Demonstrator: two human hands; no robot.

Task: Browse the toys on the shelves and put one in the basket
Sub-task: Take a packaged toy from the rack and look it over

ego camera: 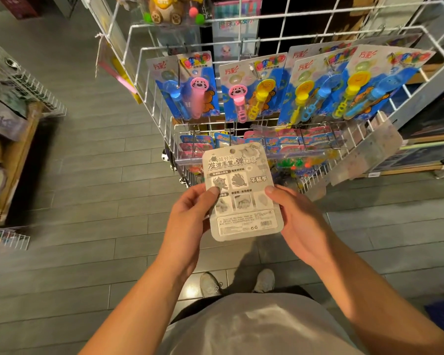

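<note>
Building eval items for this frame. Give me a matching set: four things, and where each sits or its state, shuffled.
Things:
1. toy card
2. bubble wand packs
3. stuffed bear
4. shoes

Places or states:
A. on the floor, below the held item
B. held at its two sides by the left hand and right hand
C. hanging in a row on the wire rack
D. at the top of the rack, above the row

Pairs: 1-B, 2-C, 3-D, 4-A
</note>
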